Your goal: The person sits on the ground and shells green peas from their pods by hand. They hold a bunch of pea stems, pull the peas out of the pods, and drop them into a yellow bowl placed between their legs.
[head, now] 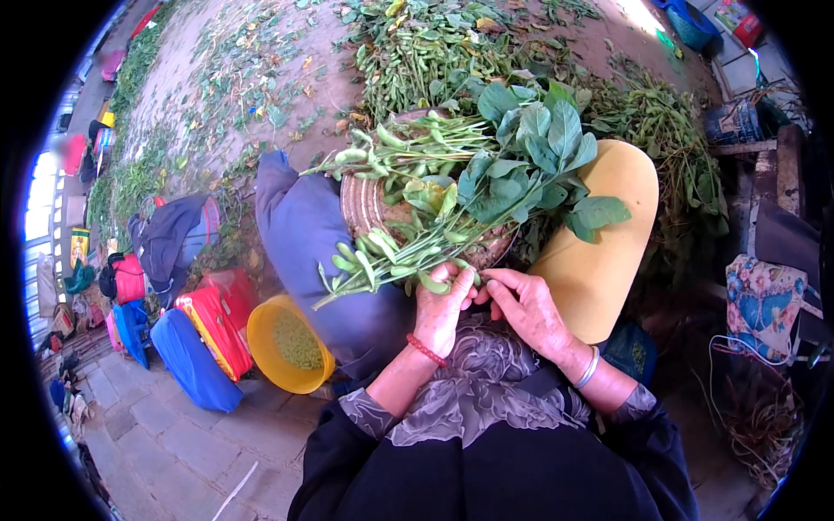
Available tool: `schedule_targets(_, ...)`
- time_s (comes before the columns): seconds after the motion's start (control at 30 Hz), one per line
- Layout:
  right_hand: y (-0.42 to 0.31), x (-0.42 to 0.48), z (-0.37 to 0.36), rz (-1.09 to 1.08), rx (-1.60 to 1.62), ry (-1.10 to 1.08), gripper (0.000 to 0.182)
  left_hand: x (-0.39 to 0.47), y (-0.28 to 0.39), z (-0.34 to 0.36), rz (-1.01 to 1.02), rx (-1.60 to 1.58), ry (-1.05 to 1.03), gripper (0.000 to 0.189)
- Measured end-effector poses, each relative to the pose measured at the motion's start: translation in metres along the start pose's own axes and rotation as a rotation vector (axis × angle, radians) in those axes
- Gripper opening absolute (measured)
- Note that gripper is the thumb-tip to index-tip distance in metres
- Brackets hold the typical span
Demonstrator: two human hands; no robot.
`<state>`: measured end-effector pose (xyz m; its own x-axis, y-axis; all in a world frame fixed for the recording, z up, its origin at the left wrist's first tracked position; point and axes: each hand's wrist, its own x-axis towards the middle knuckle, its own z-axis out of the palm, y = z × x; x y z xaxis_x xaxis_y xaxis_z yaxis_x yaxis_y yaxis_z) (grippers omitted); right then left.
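Leafy soybean stalks (417,254) with green pods lie across my lap, over a round brown vessel with pale stripes (365,202). My left hand (443,306), with a red bead bracelet at the wrist, holds a green pod (433,283) between thumb and fingers at the near edge of the stalks. Beside it my right hand (524,306), wearing a silver bangle, pinches at the end of a pod held between the two hands; its fingertips partly hide what they grip. More pod-bearing stems (423,143) rest farther up on the vessel.
A yellow bucket (257,345) holding shelled green beans stands left of my knee, beside a blue bundle (192,365) and a red bag (218,325). Heaped bean plants (423,65) lie beyond my knees, with more at the right (677,150). A flowered cloth (762,303) is at far right.
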<state>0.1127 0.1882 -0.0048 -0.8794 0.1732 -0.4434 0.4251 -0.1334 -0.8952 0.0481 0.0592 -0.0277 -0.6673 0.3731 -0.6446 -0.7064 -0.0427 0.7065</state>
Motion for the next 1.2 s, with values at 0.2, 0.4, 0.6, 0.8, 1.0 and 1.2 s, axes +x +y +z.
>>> schedule_targets(0.2,-0.007,0.002,-0.003,-0.002,-0.12,-0.067,0.021,-0.001,0.003,-0.002,0.009,0.046,-0.066,0.007)
schedule_targets(0.4,0.001,0.006,-0.013,0.218,0.337,-0.192,0.017,0.006,0.005,-0.018,-0.133,-0.137,-0.291,0.007)
schedule_targets(0.6,-0.002,0.005,-0.002,-0.036,-0.09,-0.055,0.013,-0.001,0.01,-0.001,0.095,0.228,-0.137,0.012)
schedule_targets(0.8,0.007,0.006,-0.01,0.213,0.258,-0.097,0.014,-0.001,0.01,-0.013,0.039,0.145,-0.243,0.012)
schedule_targets(1.0,-0.001,0.006,-0.014,0.351,0.384,-0.114,0.014,0.001,0.009,-0.024,-0.115,-0.01,-0.235,0.016)
schedule_targets(1.2,0.005,0.001,-0.004,-0.179,-0.285,0.002,0.014,-0.002,0.013,-0.013,-0.058,0.077,-0.168,0.025)
